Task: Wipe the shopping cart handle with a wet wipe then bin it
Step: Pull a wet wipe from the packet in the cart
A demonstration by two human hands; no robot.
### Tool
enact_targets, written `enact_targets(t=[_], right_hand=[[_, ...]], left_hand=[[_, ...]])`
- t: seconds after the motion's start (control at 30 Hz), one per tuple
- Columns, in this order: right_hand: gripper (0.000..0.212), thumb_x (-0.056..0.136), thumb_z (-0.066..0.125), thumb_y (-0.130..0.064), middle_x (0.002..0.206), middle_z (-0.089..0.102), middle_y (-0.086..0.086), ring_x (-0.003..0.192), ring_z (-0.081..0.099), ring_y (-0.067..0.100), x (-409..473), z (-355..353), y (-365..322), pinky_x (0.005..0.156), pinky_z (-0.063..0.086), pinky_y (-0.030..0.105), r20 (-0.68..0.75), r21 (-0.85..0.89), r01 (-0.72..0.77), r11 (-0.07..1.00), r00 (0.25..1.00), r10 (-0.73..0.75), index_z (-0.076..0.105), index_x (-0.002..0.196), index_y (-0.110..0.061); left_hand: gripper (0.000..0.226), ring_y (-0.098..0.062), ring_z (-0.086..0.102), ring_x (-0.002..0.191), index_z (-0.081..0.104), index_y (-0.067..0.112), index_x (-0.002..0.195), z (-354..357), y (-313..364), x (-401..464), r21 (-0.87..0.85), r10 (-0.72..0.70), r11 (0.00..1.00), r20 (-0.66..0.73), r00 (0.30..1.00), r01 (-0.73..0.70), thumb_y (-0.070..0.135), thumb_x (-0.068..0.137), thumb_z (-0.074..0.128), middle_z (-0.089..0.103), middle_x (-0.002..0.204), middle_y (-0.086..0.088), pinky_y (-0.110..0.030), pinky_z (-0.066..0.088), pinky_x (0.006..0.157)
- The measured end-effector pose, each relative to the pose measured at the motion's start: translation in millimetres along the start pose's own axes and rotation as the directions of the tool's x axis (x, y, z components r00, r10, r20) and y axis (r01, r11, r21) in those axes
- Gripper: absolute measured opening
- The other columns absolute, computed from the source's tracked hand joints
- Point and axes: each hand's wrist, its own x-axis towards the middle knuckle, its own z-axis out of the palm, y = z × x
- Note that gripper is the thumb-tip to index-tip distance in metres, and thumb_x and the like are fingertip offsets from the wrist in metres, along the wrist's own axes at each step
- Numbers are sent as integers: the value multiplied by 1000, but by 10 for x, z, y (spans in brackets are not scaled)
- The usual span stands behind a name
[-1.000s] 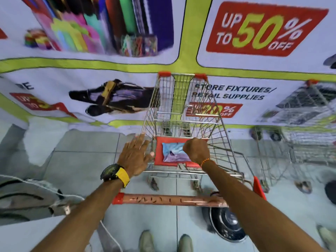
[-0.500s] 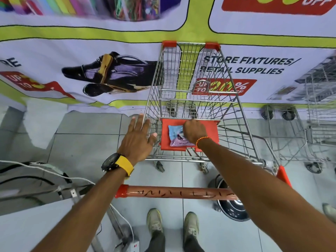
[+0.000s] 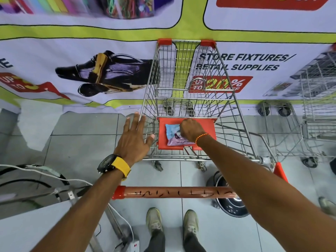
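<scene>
The shopping cart (image 3: 151, 79) stands in front of me against a banner wall. Its red-brown handle (image 3: 174, 192), marked with dark scribbles, crosses the view below my forearms. A light blue and purple wet wipe pack (image 3: 171, 135) lies on the cart's red seat flap (image 3: 209, 128). My right hand (image 3: 190, 130) rests on the pack's right side, fingers curled down and pinching at its top. My left hand (image 3: 135, 137) hovers by the cart's left side, fingers spread, holding nothing, with a black watch on a yellow strap at the wrist.
A round black bin (image 3: 229, 206) sits on the tiled floor under the handle's right end. A second wire cart (image 3: 309, 106) stands to the right. Cables and a metal stand (image 3: 54, 179) lie at left, a power strip (image 3: 134, 245) near my shoes (image 3: 154, 220).
My view has tilted down and come closer to the cart. My right hand has settled onto the wipe pack and curled over it. My left hand stays spread beside the cart.
</scene>
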Motion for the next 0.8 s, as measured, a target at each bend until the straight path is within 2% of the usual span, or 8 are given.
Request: enact_targets(t=[0.17, 0.3, 0.43, 0.53, 0.63, 0.7, 0.8], right_hand=[[22, 100, 58, -15, 114, 67, 24, 106, 65, 39, 13, 34, -7, 87, 54, 44, -2, -11, 36, 999, 999, -36, 66, 109, 3], [32, 101, 60, -26, 118, 66, 21, 110, 63, 37, 21, 62, 11, 93, 55, 44, 27, 4, 81, 997, 996, -81, 68, 117, 1], [43, 101, 57, -39, 121, 61, 20, 114, 57, 36, 6, 69, 33, 100, 48, 42, 48, 41, 104, 994, 993, -105, 68, 120, -2], [39, 99, 58, -33, 119, 61, 23, 111, 58, 37, -30, 39, 66, 97, 46, 40, 40, 110, 95, 989, 994, -100, 68, 115, 2], [30, 95, 59, -24, 113, 68, 27, 94, 62, 36, -76, -35, 100, 83, 49, 40, 51, 156, 74, 985, 995, -83, 65, 91, 5], [29, 94, 58, -21, 113, 71, 25, 98, 66, 38, -113, -75, 117, 85, 55, 42, 56, 172, 75, 982, 995, -86, 66, 96, 6], [24, 95, 56, -16, 111, 72, 24, 101, 66, 39, -173, -102, 138, 83, 53, 41, 9, 190, 90, 978, 996, -93, 62, 107, 3]], left_hand=[[80, -33, -3, 156, 8, 19, 158, 2, 11, -3, -1, 0, 1000, -14, 1000, 0, 48, 96, 48, -1, 169, -7, -44, 7, 127], [82, -35, -1, 155, 8, 19, 158, 1, 15, -12, -5, -9, 1000, -12, 1000, 9, 48, 95, 51, 0, 169, -7, -45, 8, 126], [85, -36, 0, 155, 6, 20, 158, 4, 25, -15, -16, -29, 999, -9, 1000, 29, 48, 94, 53, -1, 169, -7, -46, 12, 124], [86, -37, 2, 155, 6, 20, 158, 5, 30, -21, -26, -32, 999, -7, 999, 32, 48, 93, 54, 0, 169, -7, -47, 14, 124], [86, -38, 1, 155, 6, 19, 158, 0, 31, -29, -36, -33, 999, -6, 999, 33, 47, 93, 54, 0, 169, -7, -47, 13, 125], [86, -37, 1, 155, 5, 20, 158, -1, 34, -35, -37, -33, 999, -4, 999, 33, 48, 93, 54, -1, 169, -7, -46, 12, 125], [86, -37, 1, 155, 5, 19, 158, 2, 37, -31, -29, -22, 999, 1, 1000, 22, 47, 93, 53, -2, 169, -8, -47, 11, 127]])
